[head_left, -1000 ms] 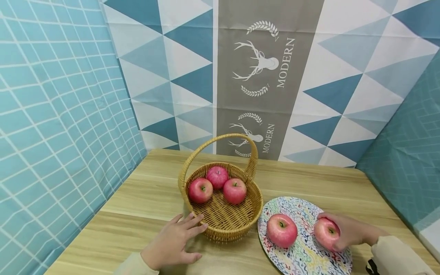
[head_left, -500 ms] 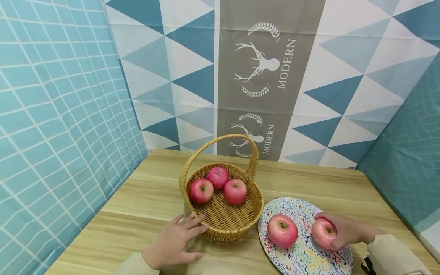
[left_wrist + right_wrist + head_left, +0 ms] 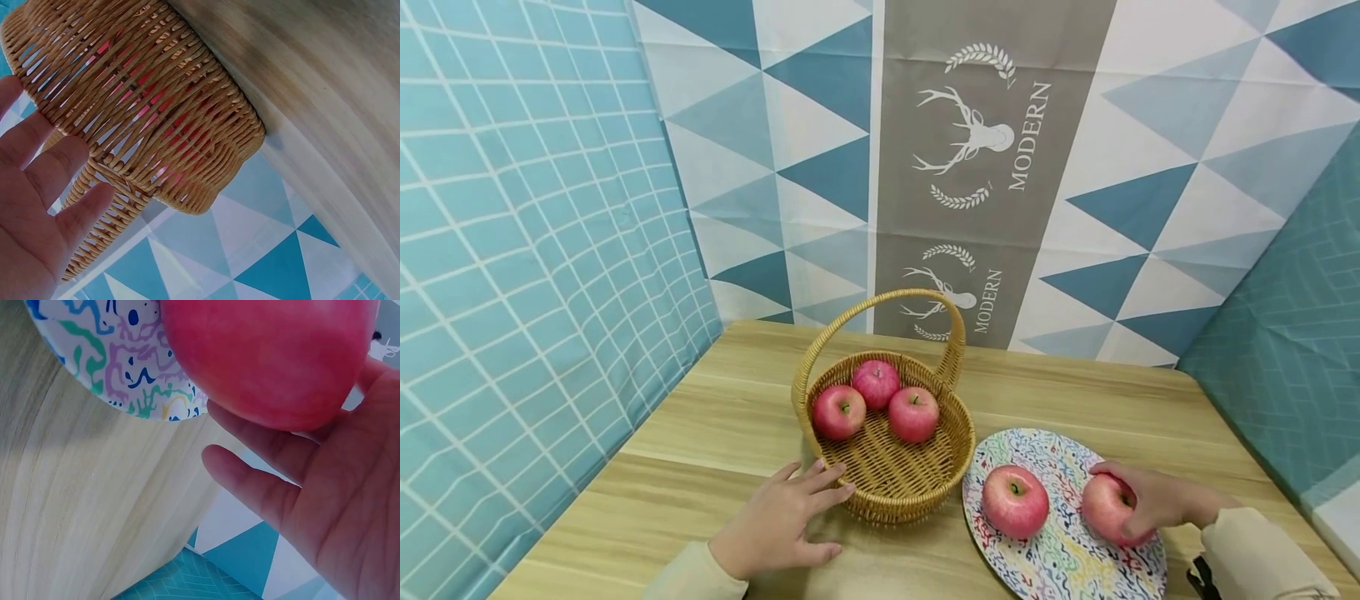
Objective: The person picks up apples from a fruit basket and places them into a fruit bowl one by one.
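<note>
A wicker basket (image 3: 925,492) with a tall arched handle stands mid-table and holds three red apples (image 3: 913,415) at its far side. My left hand (image 3: 782,521) rests its spread fingertips on the basket's near left rim; the left wrist view shows those fingers (image 3: 59,165) against the woven wall. To the right, a round patterned plate (image 3: 1052,454) bears two pinkish-red apples. One apple (image 3: 1015,502) sits untouched on the plate's left side. Around the other apple (image 3: 1105,510), at the plate's right, my right hand (image 3: 1168,502) curls its thumb and fingers. The palm hides part of that apple.
The wood-grain table (image 3: 715,417) reaches back to a patterned wall cloth (image 3: 820,167). Blue gridded cloth (image 3: 535,250) borders the left side, and teal cloth (image 3: 1292,333) the right. The plate's left edge lies close beside the basket.
The right hand and the apple it grips have shifted very slightly left on the plate. The left hand stays at the basket's rim.
</note>
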A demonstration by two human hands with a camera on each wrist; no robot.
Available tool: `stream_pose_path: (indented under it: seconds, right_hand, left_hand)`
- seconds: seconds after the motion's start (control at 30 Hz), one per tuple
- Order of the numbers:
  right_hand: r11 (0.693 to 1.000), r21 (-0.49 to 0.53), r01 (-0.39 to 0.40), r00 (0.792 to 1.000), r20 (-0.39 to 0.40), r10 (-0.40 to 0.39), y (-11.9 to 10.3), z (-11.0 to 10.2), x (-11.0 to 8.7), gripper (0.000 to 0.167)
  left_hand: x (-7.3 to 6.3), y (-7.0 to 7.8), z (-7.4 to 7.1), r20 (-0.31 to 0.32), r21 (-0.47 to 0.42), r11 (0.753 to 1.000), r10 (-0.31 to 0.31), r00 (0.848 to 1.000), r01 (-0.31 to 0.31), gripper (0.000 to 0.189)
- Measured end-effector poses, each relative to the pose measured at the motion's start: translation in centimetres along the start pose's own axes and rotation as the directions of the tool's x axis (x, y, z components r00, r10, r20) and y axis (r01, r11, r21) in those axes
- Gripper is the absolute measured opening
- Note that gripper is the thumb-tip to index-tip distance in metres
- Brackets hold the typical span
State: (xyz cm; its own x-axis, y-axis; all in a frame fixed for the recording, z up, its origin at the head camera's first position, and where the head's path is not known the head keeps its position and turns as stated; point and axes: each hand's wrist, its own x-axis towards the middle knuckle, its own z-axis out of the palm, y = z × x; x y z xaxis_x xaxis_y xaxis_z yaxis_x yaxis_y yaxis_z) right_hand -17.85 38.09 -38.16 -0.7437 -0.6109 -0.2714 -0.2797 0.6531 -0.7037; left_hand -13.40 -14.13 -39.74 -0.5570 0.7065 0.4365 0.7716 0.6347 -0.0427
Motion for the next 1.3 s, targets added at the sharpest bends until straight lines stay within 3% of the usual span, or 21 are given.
stream_pose_path:
  seconds: [0.23, 0.37, 0.57, 0.63, 0.8, 0.97, 1.17, 1.3]
  right_hand:
    - [0.999, -0.007, -0.041, 0.999, 0.0, 0.041, -0.5, -0.1, 0.3, 0.076]
    - [0.998, -0.052, -0.025, 0.994, -0.111, 0.019, -1.7, -0.2, 0.9, 0.084]
    - [0.973, -0.227, -0.03, 0.927, -0.371, -0.057, -4.0, -0.1, 1.7, 0.09]
    - [0.966, -0.257, -0.042, 0.904, -0.421, -0.072, -4.4, -0.1, 1.9, 0.094]
    - [0.957, -0.285, -0.052, 0.872, -0.48, -0.095, -4.8, 0.2, 2.3, 0.1]
    - [0.951, -0.309, -0.008, 0.87, -0.472, -0.146, -5.1, 0.4, 3.1, 0.096]
    - [0.967, -0.25, -0.044, 0.885, -0.459, -0.079, -6.3, 0.4, 4.4, 0.099]
    - [0.968, -0.25, -0.019, 0.888, -0.448, -0.099, -7.0, 0.4, 5.5, 0.101]
  left_hand:
    - [0.0, 0.0, -0.1, 0.017, 0.021, 1.0, 0.003, 1.0, -0.003, 0.055]
    - [-0.1, 0.0, -0.2, 0.018, 0.026, 1.0, 0.0, 1.0, -0.001, 0.055]
    - [-0.2, 0.0, -0.2, 0.011, 0.025, 1.0, -0.005, 1.0, 0.005, 0.056]
    - [-0.2, 0.0, -0.2, 0.009, 0.027, 1.0, -0.001, 1.0, 0.001, 0.056]
    - [-0.1, 0.1, -0.2, 0.014, 0.03, 1.0, 0.002, 1.0, -0.003, 0.056]
    - [-0.2, 0.1, -0.1, 0.008, 0.026, 1.0, 0.005, 1.0, -0.006, 0.056]
    - [-0.1, -0.2, -0.2, -0.022, 0.02, 1.0, 0.024, 0.999, -0.023, 0.056]
    - [0.0, -0.2, 0.0, -0.009, 0.033, 0.999, 0.025, 1.0, -0.025, 0.055]
